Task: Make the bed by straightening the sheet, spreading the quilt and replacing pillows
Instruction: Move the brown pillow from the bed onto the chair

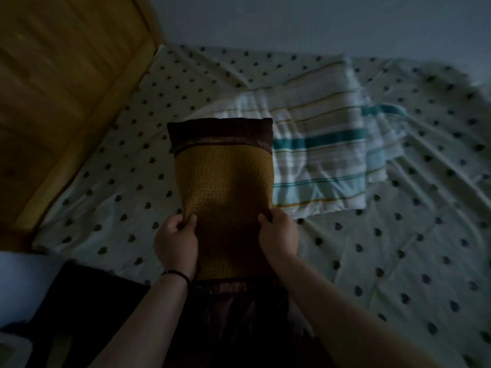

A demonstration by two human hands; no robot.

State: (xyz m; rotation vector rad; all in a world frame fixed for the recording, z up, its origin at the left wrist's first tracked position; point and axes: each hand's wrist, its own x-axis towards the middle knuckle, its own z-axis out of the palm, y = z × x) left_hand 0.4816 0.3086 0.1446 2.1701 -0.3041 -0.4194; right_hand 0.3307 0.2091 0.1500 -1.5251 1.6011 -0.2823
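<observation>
plainly both hands (225, 240) grip an unlabelled mustard pillow (224, 179) above the spotted sheet (398, 235).

Wooden headboard (61, 102) at the upper left, pale wall (318, 19) behind the bed

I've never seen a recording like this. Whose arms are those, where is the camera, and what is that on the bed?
There is no machine here: a person wears one wide-angle camera on the head, looking forward and down, so you see their own two bare arms. The left hand and the right hand each grip a side of a mustard-yellow woven pillow with dark brown end bands, held over the bed. Beneath it lies a pale, wrinkled sheet with small dark dots. On the sheet, partly behind the yellow pillow, rests a white pillow with teal and tan stripes. The wooden headboard stands on the left. The picture is dim and somewhat blurred.
</observation>
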